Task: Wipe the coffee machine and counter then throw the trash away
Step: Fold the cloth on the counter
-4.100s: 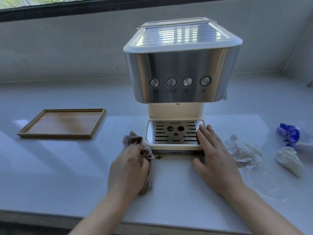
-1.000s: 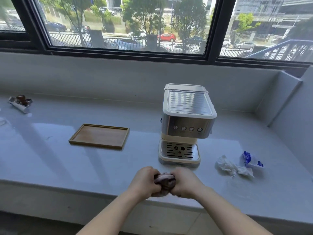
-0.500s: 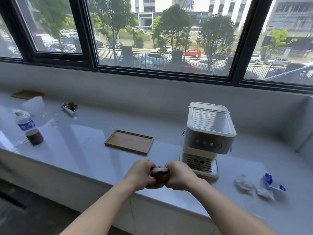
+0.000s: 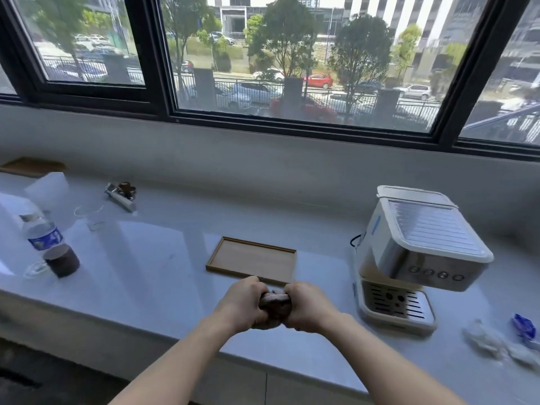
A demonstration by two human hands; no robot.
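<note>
A brown cloth [image 4: 275,306] is bunched into a ball between my left hand [image 4: 241,304] and my right hand [image 4: 307,306], both closed around it above the counter's front edge. The cream and steel coffee machine [image 4: 415,255] stands on the white counter [image 4: 152,258] to the right of my hands, its drip tray facing me. Crumpled white tissues [image 4: 491,342] and a blue wrapper [image 4: 524,325] lie on the counter at the far right, past the machine.
A shallow wooden tray [image 4: 252,260] lies just behind my hands. At the left stand a water bottle [image 4: 43,233] and a dark cup [image 4: 62,260]. A portafilter [image 4: 121,194] lies further back, near a white container [image 4: 46,188]. Windows run along the back wall.
I have stepped back from the machine with the cloth. My view has swung left, so the machine and trash now sit at the right. Both hands stay clasped on the balled cloth.
</note>
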